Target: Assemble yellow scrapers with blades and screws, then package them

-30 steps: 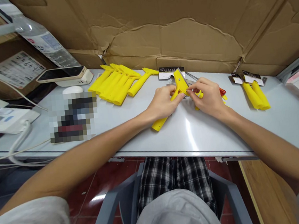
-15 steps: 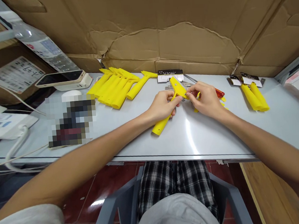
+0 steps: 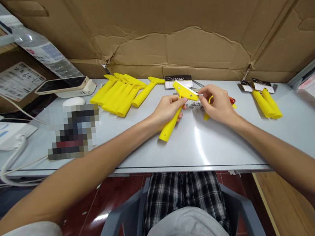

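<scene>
My left hand [image 3: 169,111] is closed round the neck of a yellow scraper [image 3: 169,127], whose handle points down toward me. A pale blade edge shows along the scraper's head, with small screw heads in the yellow plastic. My right hand [image 3: 217,101] pinches the right end of that head between thumb and forefinger; the fingertips partly hide what lies there. Small metal screws or nuts [image 3: 195,105] lie on the table just behind and between the hands. Under my right palm a small yellow piece [image 3: 207,116] and a red-handled tool [image 3: 232,100] show in part.
Several yellow scraper handles [image 3: 119,95] lie at the back left. Two carded yellow scrapers [image 3: 268,103] lie at the right. A printed card [image 3: 178,81] rests by the cardboard wall [image 3: 168,47]. At left are a phone [image 3: 63,84], a water bottle [image 3: 44,50] and cables.
The scraper's head has turned, so its blade edge now shows more. My right fingers have shifted slightly up and right along it, and the small metal parts behind are more exposed.
</scene>
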`<act>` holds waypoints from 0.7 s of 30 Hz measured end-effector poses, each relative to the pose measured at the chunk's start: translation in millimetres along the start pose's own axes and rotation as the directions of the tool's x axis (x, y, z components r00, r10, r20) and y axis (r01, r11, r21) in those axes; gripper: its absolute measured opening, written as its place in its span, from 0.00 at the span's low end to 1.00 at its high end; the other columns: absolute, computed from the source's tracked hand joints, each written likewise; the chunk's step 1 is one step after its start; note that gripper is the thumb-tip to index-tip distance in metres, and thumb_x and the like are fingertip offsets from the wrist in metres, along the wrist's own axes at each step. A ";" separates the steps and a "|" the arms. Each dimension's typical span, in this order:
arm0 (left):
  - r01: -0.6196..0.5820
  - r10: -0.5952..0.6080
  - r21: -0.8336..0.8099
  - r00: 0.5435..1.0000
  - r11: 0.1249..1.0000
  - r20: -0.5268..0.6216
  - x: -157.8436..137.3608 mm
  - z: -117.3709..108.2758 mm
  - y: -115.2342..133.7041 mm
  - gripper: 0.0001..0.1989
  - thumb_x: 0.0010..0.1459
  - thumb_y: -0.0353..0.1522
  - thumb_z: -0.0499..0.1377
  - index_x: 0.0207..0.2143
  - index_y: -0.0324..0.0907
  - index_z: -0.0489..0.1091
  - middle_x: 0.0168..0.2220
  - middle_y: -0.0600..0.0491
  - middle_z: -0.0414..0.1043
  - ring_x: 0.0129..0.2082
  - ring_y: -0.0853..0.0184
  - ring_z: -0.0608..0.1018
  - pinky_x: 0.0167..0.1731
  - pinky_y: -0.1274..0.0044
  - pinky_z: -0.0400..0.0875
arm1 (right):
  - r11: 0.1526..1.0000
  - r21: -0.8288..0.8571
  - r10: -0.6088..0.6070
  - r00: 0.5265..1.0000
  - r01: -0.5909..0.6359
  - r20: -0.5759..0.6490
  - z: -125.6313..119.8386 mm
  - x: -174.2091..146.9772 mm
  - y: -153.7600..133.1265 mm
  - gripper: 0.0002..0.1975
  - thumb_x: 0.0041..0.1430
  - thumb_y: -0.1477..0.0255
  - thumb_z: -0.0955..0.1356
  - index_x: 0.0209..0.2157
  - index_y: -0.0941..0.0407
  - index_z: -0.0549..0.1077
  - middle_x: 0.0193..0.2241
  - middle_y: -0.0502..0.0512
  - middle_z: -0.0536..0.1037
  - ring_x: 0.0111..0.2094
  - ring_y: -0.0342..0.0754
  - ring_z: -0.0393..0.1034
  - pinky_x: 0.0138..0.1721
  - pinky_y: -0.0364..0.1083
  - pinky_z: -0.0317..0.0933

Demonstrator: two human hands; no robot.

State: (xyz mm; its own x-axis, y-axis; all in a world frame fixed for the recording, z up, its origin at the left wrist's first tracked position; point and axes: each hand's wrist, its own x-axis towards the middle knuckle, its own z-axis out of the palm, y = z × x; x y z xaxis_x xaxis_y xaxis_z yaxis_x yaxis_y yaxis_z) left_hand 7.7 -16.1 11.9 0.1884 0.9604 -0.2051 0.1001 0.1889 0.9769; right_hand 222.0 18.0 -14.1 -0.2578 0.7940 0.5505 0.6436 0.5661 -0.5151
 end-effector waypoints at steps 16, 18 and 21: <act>-0.091 0.090 0.097 0.996 0.991 0.017 -0.2 1.6 -3.4 0.15 0.71 0.36 0.60 0.29 0.42 0.68 0.19 0.58 0.66 0.16 0.73 0.69 0.16 0.79 0.66 | 0.990 0.054 -0.132 0.985 0.127 0.108 -1.2 -3.1 -1.5 0.17 0.66 0.67 0.65 0.51 0.57 0.79 0.48 0.58 0.73 0.40 0.31 0.67 0.43 0.36 0.65; -0.096 0.095 0.099 0.995 0.990 0.017 -0.1 1.1 -3.8 0.14 0.71 0.35 0.60 0.29 0.42 0.68 0.18 0.58 0.66 0.16 0.73 0.69 0.16 0.80 0.66 | 0.990 0.056 -0.134 0.986 0.129 0.098 -0.9 -2.9 -1.0 0.17 0.66 0.67 0.66 0.50 0.57 0.80 0.47 0.58 0.73 0.41 0.32 0.67 0.43 0.36 0.65; -0.108 0.105 0.096 0.994 0.990 0.033 1.5 -0.2 -6.4 0.14 0.70 0.37 0.61 0.30 0.43 0.68 0.18 0.58 0.66 0.15 0.73 0.69 0.16 0.80 0.66 | 0.991 0.059 -0.129 0.987 0.123 0.096 -0.7 -2.9 -0.9 0.16 0.65 0.67 0.66 0.50 0.56 0.81 0.46 0.57 0.73 0.41 0.32 0.67 0.45 0.37 0.66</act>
State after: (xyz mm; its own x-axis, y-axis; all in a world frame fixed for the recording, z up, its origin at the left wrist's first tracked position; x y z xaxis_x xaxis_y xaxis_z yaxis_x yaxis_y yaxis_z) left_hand 7.2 -15.9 5.4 0.2296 0.9678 -0.1030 0.1725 0.0637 0.9830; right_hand 222.7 15.0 -14.8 -0.4068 0.7322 0.5463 0.5632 0.6719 -0.4810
